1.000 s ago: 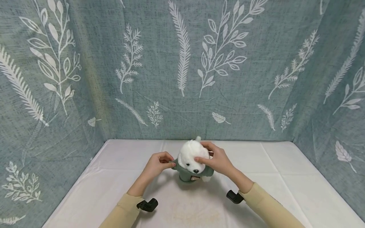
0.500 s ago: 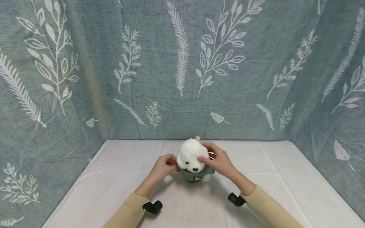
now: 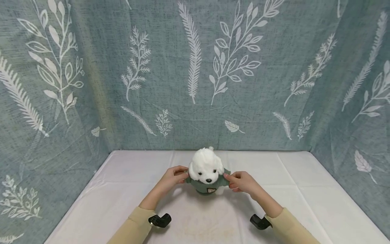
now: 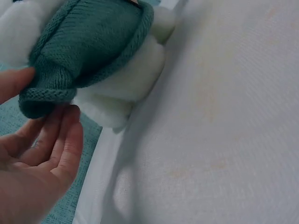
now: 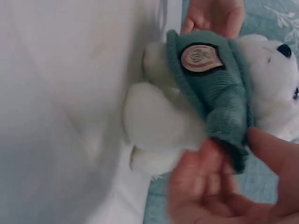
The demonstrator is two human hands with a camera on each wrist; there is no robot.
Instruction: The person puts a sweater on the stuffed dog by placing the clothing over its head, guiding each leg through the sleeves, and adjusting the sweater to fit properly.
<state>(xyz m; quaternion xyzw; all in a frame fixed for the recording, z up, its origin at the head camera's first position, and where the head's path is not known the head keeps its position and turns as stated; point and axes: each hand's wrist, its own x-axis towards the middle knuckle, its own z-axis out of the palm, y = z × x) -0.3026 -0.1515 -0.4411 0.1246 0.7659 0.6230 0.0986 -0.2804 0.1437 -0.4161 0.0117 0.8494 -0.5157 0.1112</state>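
Note:
A white plush dog (image 3: 204,161) sits on the table facing me, with a green knit sweater (image 3: 199,187) on its body. A patch (image 5: 202,58) shows on the sweater's front. My left hand (image 3: 170,178) pinches the sleeve cuff (image 4: 49,94) on the left side, thumb above and fingers beneath. On the other side, my right hand (image 3: 246,183) holds the opposite sleeve (image 5: 229,122) near its cuff, between thumb and fingers. White legs (image 5: 152,112) stick out below the sweater's hem. The dog's back is hidden.
A white cloth covers the table (image 3: 207,223). Green leaf-print curtains (image 3: 170,67) stand behind and at both sides. Black mounts (image 3: 160,220) are worn at both wrists, by the beige sleeves.
My right hand has left the dog's head and come down to the sleeve on the right. Both of the dog's eyes now show. My left hand stays at the left sleeve.

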